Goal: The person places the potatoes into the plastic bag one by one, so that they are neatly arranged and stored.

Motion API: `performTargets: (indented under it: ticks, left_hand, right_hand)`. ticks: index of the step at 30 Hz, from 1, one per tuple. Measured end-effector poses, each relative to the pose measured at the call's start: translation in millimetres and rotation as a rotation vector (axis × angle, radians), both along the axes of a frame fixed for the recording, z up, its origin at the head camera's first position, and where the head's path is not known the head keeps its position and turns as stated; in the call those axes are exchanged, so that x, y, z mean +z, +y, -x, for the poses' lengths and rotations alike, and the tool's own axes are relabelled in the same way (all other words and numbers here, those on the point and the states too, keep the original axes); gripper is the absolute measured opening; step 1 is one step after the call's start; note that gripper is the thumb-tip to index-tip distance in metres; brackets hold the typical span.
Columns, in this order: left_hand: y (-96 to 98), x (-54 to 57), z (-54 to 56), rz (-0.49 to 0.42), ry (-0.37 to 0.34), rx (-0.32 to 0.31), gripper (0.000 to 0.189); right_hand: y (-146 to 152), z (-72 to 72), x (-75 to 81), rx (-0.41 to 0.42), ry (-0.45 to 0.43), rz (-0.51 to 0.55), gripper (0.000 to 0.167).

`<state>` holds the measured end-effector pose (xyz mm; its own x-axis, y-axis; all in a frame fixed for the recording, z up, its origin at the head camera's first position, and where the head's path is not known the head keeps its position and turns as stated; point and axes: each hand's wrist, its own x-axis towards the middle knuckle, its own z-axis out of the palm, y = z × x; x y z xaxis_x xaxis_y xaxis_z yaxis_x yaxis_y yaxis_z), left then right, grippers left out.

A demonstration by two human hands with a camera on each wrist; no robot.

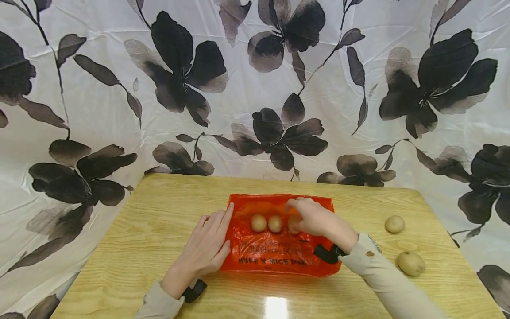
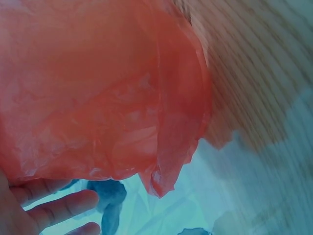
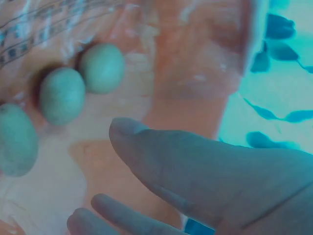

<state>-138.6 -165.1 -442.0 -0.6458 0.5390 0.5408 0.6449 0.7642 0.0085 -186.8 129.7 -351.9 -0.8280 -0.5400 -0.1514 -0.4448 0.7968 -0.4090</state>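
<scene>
A red plastic bag (image 1: 247, 261) with dark printing lies flat on the wooden table. Three potatoes (image 1: 258, 223) sit in a row on it. My left hand (image 1: 208, 239) rests at the bag's left edge, its index finger straight along that side. In the left wrist view its fingers (image 2: 68, 205) stretch out by the bag's crumpled rim (image 2: 176, 127). Over the bag's right half, my right hand (image 1: 318, 218) partly covers the rightmost potato (image 1: 294, 224). The right wrist view has its thumb (image 3: 171, 154) and fingers spread, apart from the potatoes (image 3: 62, 96), with nothing between them.
Two more potatoes lie on the table (image 1: 151, 221) to the right: a smaller one (image 1: 395, 224) farther back and a larger one (image 1: 411, 263) beside my right forearm. A white cloth (image 1: 239, 88) with dark flowers hangs behind the table.
</scene>
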Motion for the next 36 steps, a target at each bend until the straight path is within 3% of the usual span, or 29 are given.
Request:
performTargets:
  ticks: [9,16,24,36]
  left_hand:
    - [0.1,-0.5,-0.1,-0.007,0.002,0.007,0.077]
    - [-0.5,-1.7,1.2,-0.014,0.011,0.004,0.077]
    - [-0.5,-1.7,1.3,-0.019,0.001,0.004,0.077]
    - [-2.2,-2.9,0.9,-0.025,-0.009,0.007,0.074]
  right_hand:
    - [18,-17.0,3.8,0.028,0.09,0.15,0.036]
    - [31,-28.3,1.4,-0.009,0.082,0.268,0.037]
    - [53,-34.0,-6.7,0.007,0.139,0.477,0.037]
    - [91,-31.3,-22.5,0.022,0.246,0.901,0.038]
